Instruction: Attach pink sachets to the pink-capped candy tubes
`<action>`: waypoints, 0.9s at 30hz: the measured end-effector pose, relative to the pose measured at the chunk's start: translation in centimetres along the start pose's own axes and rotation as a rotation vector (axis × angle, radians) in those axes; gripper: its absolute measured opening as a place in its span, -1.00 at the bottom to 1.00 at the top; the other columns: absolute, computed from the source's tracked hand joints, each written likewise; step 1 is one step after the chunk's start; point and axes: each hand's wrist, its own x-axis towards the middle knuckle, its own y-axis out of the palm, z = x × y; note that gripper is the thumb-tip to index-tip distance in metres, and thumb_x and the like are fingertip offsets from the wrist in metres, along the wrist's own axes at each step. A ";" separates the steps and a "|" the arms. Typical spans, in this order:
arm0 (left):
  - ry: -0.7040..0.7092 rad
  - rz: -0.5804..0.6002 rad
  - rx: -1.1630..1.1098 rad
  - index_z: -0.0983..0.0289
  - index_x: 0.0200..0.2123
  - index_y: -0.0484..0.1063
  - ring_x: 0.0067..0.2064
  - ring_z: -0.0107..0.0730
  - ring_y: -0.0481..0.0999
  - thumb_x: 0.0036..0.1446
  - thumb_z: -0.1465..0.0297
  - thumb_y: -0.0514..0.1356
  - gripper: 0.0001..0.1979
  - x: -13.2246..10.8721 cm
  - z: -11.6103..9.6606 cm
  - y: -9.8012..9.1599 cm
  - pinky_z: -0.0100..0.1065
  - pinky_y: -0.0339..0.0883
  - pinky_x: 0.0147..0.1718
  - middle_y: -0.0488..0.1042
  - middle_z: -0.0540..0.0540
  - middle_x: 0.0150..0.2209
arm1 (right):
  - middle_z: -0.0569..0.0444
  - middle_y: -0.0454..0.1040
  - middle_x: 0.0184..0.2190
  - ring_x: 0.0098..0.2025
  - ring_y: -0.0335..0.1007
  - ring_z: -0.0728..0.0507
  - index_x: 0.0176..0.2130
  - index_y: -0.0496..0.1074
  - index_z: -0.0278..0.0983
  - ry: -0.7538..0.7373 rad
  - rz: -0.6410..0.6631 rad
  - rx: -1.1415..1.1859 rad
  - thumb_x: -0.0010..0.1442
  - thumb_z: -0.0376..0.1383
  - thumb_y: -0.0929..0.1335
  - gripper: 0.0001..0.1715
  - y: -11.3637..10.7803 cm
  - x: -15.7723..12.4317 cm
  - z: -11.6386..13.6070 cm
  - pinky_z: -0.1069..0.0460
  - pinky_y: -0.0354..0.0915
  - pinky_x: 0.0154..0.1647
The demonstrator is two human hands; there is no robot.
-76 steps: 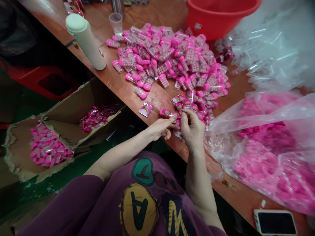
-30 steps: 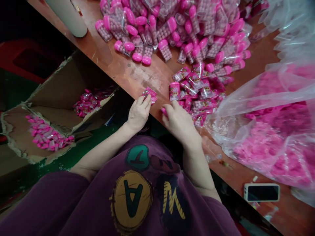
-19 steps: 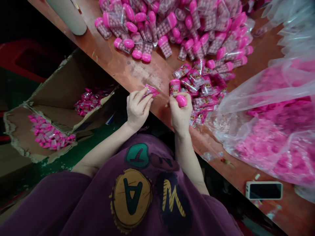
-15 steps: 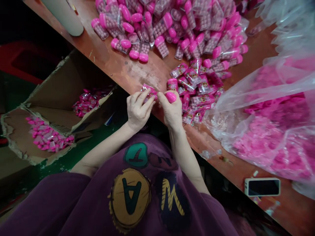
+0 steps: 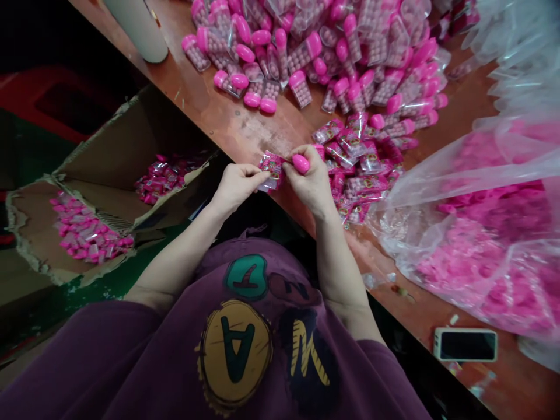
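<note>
My left hand (image 5: 235,185) is closed, with thumb and fingertips pinching the edge of a small pink printed plastic wrapper (image 5: 270,169). My right hand (image 5: 311,182) is wrapped around a small candy bottle, of which only the pink cap (image 5: 301,164) shows; its body is hidden in the palm. The right thumb and fingertips meet the wrapper's other edge, so it is stretched between both hands above the table's front edge. Just beyond the right hand lies a pile of pink printed packs (image 5: 352,146).
Many pink-capped bottles of pale beads (image 5: 301,87) cover the back of the table (image 5: 245,131). At right are a clear bag of pink pieces (image 5: 476,251) and a phone (image 5: 466,344). A torn cardboard box (image 5: 100,157) of wrapped packs stands left. A pale cylinder (image 5: 140,29) stands behind.
The wrapper has turned more upright and shows more between my hands. My left hand has drawn back to its left edge. The whole view has shifted slightly.
</note>
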 end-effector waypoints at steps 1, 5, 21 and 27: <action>-0.013 -0.044 -0.009 0.32 -0.57 0.57 -0.61 -0.57 0.24 0.01 0.26 0.42 -0.73 0.2 0.2 -0.1 -0.47 0.06 -0.58 0.34 -0.04 -0.67 | 0.16 0.41 -0.35 -0.28 0.39 -0.11 -0.24 0.31 -0.17 -0.005 0.007 -0.099 0.25 -0.32 0.38 -0.88 0.5 0.3 0.0 -0.08 0.41 -0.10; -0.073 -0.189 -0.021 0.32 -0.59 0.55 -0.64 -0.59 0.23 0.00 0.26 0.44 -0.72 0.3 1.3 -0.7 -0.49 0.02 -0.61 0.33 -0.03 -0.70 | 0.04 0.46 -0.29 -0.20 0.46 -0.21 -0.15 0.33 -0.18 0.023 0.058 -0.435 0.33 -0.37 0.28 -0.90 1.9 1.3 -0.2 -0.14 0.44 -0.05; -0.193 0.019 -0.543 0.35 -0.47 0.56 -0.54 -0.63 0.29 -0.02 0.29 0.52 -0.72 -2.7 0.0 2.3 -0.51 0.06 -0.62 0.42 -0.01 -0.53 | 0.14 0.52 -0.14 -0.19 0.49 -0.06 0.04 0.37 -0.12 0.254 -0.069 0.449 0.14 -0.02 0.55 -0.42 1.9 -4.6 1.1 -0.03 0.49 -0.06; -0.232 0.042 -0.437 0.37 -0.54 0.54 -0.58 -0.63 0.28 -0.08 0.32 0.54 -0.70 -3.7 0.9 3.6 -0.49 0.07 -0.62 0.41 0.00 -0.59 | 0.13 0.50 -0.14 -0.20 0.45 -0.08 0.01 0.39 -0.12 0.328 -0.103 0.499 0.10 -0.09 0.55 -0.46 0.8 -7.2 0.2 -0.04 0.48 -0.09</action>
